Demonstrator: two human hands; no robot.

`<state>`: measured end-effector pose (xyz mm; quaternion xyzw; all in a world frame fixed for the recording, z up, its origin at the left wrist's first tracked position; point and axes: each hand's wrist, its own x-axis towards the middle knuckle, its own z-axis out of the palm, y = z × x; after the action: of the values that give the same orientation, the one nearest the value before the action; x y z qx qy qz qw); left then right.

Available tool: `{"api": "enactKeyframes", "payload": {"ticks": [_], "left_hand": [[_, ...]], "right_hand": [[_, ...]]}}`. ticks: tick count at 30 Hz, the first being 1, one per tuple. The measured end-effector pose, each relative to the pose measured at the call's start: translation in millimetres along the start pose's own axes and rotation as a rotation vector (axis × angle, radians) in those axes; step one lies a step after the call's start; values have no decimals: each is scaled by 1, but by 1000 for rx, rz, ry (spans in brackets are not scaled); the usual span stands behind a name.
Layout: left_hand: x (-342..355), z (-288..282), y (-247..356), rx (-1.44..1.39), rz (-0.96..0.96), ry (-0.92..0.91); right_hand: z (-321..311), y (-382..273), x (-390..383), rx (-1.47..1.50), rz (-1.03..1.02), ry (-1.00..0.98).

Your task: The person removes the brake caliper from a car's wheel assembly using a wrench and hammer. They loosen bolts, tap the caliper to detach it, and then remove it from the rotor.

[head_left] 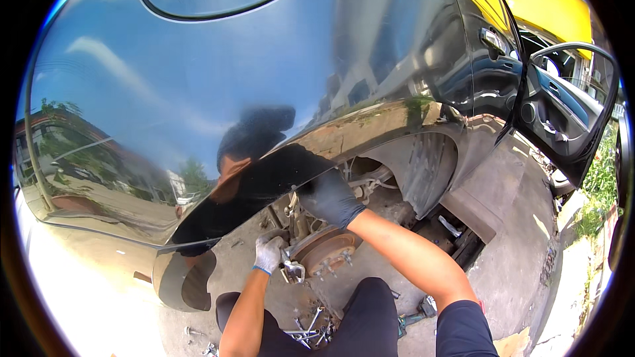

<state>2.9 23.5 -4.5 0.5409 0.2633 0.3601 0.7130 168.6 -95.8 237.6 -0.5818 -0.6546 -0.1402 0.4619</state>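
My left hand (268, 253), in a pale glove with a blue cuff, is closed at the left edge of the wheel hub assembly. What its fingers grip is too small to make out. Close by it hangs a metal brake bracket (292, 272). The rusty brake disc (327, 249) with its wheel studs is bare, with no wheel on it. My right hand (333, 199), in a black glove, reaches up behind the fender edge above the disc. The car body hides its fingertips. Between the hands a suspension part (296, 216) stands upright.
The dark, glossy car body (218, 79) overhangs my hands. An open car door (562, 106) is at the right. Several wrenches (311, 330) lie on the ground by my legs, with a green power tool (417, 314) to their right. A rectangular pit (450, 231) opens beyond my right forearm.
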Motion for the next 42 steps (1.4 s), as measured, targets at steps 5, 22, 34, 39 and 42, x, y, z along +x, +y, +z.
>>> {"api": "enactKeyframes", "payload": {"ticks": [5,22,34,39,42], "left_hand": [[5,-12,-1,134,14,-120],[39,-38,-52,437,186,-254],[15,-16,150,897,64,-657],[17,-17,168,925,41,-657],[23,-20,181,943,27,-665]], "right_hand": [[-6,-39,3,-36,106,-125],[-23,-73,-4,132,323,-175],[-40,-72,13,33,310,-238],[-48,-64,16,71,299,-239],[-51,-60,18,83,295,-239]]}}
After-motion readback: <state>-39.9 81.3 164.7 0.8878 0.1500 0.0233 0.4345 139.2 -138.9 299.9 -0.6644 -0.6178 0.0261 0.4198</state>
